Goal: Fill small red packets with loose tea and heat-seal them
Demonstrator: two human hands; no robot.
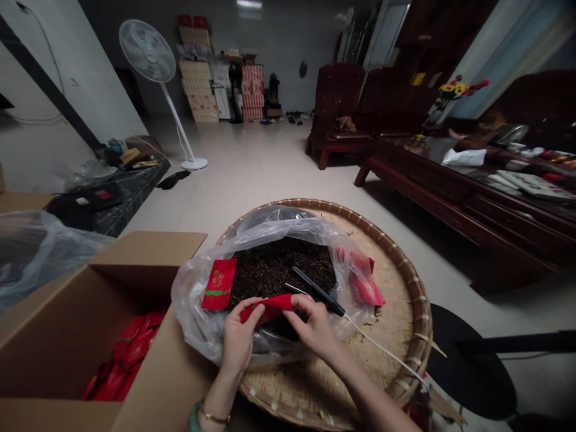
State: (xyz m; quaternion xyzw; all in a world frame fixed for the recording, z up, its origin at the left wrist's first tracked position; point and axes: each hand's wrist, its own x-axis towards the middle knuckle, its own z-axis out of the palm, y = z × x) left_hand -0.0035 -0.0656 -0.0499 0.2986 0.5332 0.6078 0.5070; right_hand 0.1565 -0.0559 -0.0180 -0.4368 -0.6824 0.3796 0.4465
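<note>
A small red packet (pixel 274 307) is stretched between my two hands above the loose tea leaves. My left hand (pixel 243 329) pinches its left end, and my right hand (pixel 312 324) has fingers and thumb closed at its right end. Just beyond my right hand is a black tong-like tool (pixel 318 290) with a white cord; whether the hand touches it is unclear. Dark, twisted tea leaves (pixel 281 264) fill a clear plastic bag (pixel 193 300). Another red packet (pixel 219 283) with gold lettering and a green band lies flat at the leaves' left edge.
The bag rests on a round woven bamboo tray (pixel 400 288). Crumpled red packets (pixel 364 279) lie at its right. An open cardboard box (pixel 49 336) at left holds several red packets (pixel 130 348). A black round stand base (pixel 468 366) is at right; a white fan (pixel 148 54) stands farther back.
</note>
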